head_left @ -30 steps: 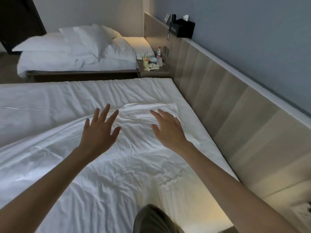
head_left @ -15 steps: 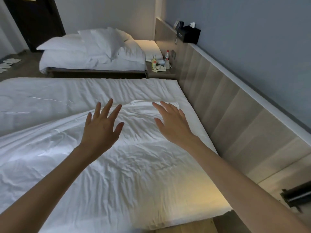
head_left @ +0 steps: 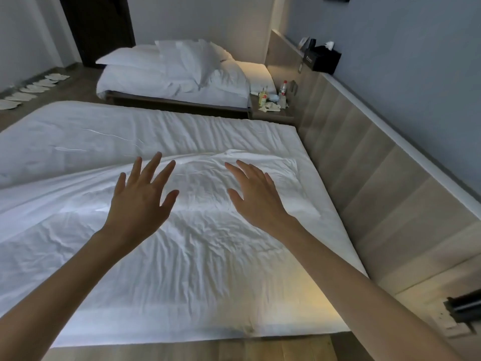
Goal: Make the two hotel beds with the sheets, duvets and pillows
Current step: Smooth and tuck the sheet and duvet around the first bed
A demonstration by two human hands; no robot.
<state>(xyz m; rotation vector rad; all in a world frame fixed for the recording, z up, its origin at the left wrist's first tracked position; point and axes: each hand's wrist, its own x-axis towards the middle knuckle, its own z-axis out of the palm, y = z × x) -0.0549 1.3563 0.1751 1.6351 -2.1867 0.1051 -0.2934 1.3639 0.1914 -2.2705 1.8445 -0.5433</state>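
Both hands spread, fingers straight, holding nothing: left hand (head_left: 141, 201) and right hand (head_left: 256, 196) hover mid-frame over the creased sheet (head_left: 197, 256) on the near bed (head_left: 322, 201). Contact unclear. Step looks like smoothing. Next: press wrinkles outward, toward the diagonal fold. Pillows (head_left: 182, 58) piled on far bed, upper centre.

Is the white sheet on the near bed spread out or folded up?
Spread out, though wrinkled: the white sheet covers the near side, its far edge lying slantwise across the mattress.
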